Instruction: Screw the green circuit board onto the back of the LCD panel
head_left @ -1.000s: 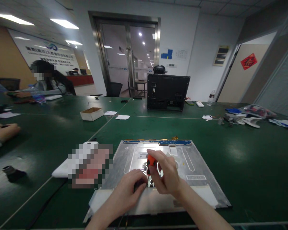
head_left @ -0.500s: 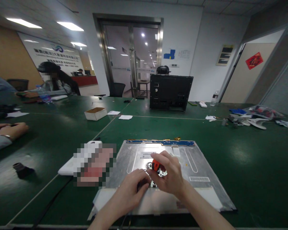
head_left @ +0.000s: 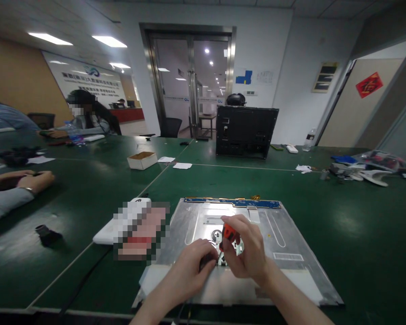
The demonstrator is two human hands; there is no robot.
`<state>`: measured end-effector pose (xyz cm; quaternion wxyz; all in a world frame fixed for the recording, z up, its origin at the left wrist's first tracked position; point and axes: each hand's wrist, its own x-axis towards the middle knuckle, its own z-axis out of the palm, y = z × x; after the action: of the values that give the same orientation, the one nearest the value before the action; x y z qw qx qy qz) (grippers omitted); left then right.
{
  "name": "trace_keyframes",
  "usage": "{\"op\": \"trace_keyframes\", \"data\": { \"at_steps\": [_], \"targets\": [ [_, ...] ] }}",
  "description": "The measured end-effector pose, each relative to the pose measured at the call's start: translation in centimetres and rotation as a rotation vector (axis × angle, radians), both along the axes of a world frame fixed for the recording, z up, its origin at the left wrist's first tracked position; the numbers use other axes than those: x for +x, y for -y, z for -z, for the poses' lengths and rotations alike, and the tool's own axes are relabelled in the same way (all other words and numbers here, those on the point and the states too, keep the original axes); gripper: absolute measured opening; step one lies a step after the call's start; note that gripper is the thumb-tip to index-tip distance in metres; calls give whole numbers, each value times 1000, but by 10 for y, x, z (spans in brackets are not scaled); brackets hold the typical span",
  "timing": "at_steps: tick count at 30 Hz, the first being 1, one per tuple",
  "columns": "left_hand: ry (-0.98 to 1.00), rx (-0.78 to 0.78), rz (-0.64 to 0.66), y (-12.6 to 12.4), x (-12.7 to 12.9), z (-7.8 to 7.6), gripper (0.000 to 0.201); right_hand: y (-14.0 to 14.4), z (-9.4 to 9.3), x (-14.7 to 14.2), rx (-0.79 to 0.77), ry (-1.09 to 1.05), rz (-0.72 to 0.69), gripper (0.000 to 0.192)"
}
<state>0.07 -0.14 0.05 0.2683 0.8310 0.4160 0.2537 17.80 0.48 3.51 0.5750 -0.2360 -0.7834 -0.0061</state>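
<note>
screwdriver (head_left: 228, 232) with orange handle standing upright over the middle of a metal panel (head_left: 291, 243), which is lying flat on the green bench (head_left: 358, 216). going left to right: a co-worker's forearm (head_left: 16, 187) resting at the far left edge, a small black part (head_left: 46, 234) lying nearby, a white device (head_left: 122, 223) sitting just beside the panel. left hand (head_left: 189, 268) pressing down near the tool's tip, fingers curled, grip unclear. right hand (head_left: 246, 250) gripping the screwdriver handle, fingers closed round it. black chassis (head_left: 245, 132) standing farther back.
</note>
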Motion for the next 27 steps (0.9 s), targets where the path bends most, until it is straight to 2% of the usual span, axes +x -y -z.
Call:
{"op": "trace_keyframes", "data": {
  "at_steps": [8, 15, 18, 22, 24, 27],
  "targets": [
    [1, -1, 1, 1, 0, -2, 11, -2, 2, -2, 48, 6, 78, 40],
    [12, 1, 14, 1, 0, -3, 12, 0, -4, 1, -37, 28, -63, 51],
    [18, -3, 12, 1, 0, -2, 12, 0, -7, 3, -82, 33, -69, 50],
    [14, 1, 7, 0, -1, 0, 13, 2, -27, 7, -237, 205, -35, 32],
    [2, -1, 3, 0, -1, 2, 14, 5, -45, 9, -314, 384, 4, 26],
    [-7, -6, -15, 0, -1, 2, 13, 10, -75, 9, -345, 640, 78, 18]
  ]
}}
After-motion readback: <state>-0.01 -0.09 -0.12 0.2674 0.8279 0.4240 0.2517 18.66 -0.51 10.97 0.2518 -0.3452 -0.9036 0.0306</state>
